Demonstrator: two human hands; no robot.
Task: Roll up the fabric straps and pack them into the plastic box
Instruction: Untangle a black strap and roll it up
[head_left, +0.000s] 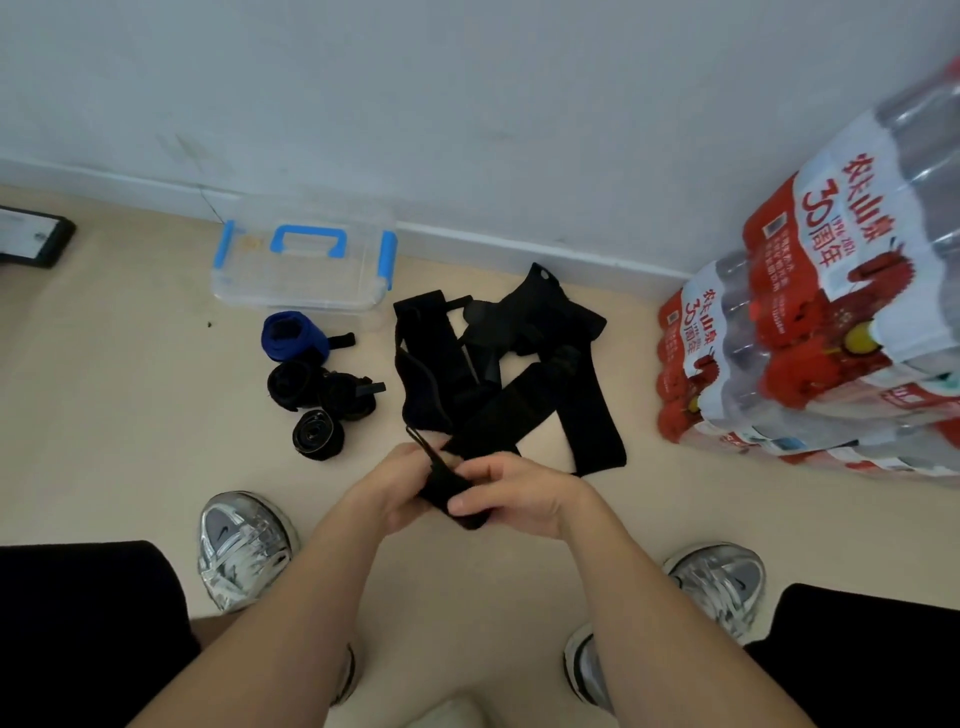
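A clear plastic box (291, 291) with blue latches and a blue handle sits closed on the floor by the wall. In front of it lie a rolled blue strap (293, 336) and three rolled black straps (318, 433). A loose heap of black straps (498, 358) spreads to the right of them. My left hand (400, 488) and my right hand (514, 491) both grip the partly rolled end of one black strap (449, 491) low over the floor; its free length runs up into the heap.
Shrink-wrapped packs of water bottles (810, 332) with red labels are stacked at the right against the wall. A dark flat device (31, 236) lies at the far left. My two silver shoes (241, 548) and knees frame the bottom of the view.
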